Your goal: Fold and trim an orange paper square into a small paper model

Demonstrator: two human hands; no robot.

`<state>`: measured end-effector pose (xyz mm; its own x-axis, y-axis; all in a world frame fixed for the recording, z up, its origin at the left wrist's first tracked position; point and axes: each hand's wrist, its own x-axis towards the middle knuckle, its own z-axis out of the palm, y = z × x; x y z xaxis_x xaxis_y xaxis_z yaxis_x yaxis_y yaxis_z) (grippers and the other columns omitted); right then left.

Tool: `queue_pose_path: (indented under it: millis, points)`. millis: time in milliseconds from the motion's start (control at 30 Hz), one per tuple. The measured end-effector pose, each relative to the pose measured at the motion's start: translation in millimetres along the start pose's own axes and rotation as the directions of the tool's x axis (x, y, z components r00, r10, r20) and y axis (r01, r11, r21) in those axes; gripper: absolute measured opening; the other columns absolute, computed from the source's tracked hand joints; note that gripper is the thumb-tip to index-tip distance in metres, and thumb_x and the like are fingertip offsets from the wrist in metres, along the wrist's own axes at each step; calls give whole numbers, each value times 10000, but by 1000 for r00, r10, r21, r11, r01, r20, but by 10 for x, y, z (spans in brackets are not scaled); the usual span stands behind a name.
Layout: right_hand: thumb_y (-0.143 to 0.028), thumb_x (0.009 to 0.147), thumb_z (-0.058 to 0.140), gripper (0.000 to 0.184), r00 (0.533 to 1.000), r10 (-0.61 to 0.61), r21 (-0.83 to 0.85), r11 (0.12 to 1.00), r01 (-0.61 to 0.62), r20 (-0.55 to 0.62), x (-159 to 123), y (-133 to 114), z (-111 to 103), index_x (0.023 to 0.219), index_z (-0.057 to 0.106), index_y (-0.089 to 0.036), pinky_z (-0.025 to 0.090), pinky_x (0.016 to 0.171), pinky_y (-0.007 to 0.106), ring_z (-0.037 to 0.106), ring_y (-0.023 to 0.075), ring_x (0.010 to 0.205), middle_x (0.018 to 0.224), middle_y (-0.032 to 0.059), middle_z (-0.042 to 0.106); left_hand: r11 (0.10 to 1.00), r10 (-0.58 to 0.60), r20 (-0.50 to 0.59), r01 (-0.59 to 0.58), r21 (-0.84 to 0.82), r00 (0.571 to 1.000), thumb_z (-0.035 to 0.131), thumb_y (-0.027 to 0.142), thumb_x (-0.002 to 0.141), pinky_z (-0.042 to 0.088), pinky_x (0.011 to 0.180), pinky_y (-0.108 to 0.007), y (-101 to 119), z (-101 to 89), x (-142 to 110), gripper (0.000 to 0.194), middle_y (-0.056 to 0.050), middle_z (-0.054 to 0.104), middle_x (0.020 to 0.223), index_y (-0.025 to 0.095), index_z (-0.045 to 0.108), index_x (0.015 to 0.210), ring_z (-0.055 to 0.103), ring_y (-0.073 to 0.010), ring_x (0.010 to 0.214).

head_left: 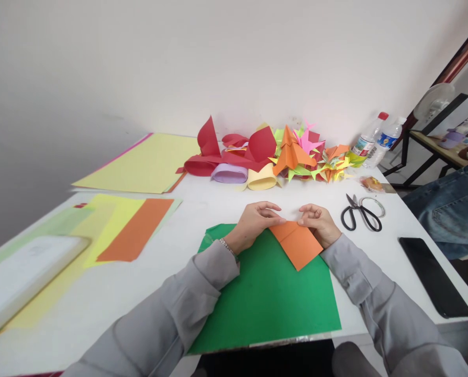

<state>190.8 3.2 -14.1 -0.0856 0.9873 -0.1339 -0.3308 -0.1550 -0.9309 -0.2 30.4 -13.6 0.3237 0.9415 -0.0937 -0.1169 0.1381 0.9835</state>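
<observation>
A folded orange paper (297, 242) lies on a large green sheet (265, 293) in the middle of the white table (202, 209). My left hand (253, 224) rests on the paper's left top edge, thumb and fingers pinched on the fold. At the paper's right top corner my right hand (317, 222) is curled, its fingertips pressing that corner. Both sleeves are grey.
Black scissors (360, 213) and a tape ring (372, 206) lie to the right, a black phone (434, 276) nearer the edge. Folded paper models (281, 154) are piled by the wall beside two bottles (376, 140). Coloured sheets (132, 230) cover the left. A person's jeans (449, 204) show at right.
</observation>
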Motion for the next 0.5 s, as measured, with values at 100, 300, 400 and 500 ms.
queue_pose_path:
  millis: [100,300,400,500]
  points:
    - [-146,452,834,358,1000,-7,7,1000,7,8,6,11,-7,753,644,-169,396,419,187,525,82,405,489,-58,615,1000,-7,-30,6,-20,1000,860,287,452,484,654,-300,15,14,1,418,-26,700,606,142,642,778,650,-170,598]
    - [-144,462,835,348,1000,-9,20,1000,9,11,13,19,-23,756,651,-171,385,411,182,513,74,401,491,-61,610,1000,9,-111,-11,-19,994,878,209,365,437,587,-258,37,33,4,443,0,672,552,139,631,726,594,-129,528]
    - [-133,454,832,347,1000,-3,36,999,3,-7,12,7,-19,748,652,-170,380,405,186,508,76,397,490,-62,609,999,15,-122,-19,-33,992,877,208,366,437,592,-258,32,23,10,438,-3,674,563,138,638,726,597,-130,540]
    - [-126,452,829,346,1000,0,51,999,1,-32,8,-6,-10,743,648,-171,373,401,192,497,77,391,481,-65,602,999,23,-132,-29,-45,991,875,214,381,448,612,-261,12,5,27,431,-13,682,587,135,646,737,613,-137,569]
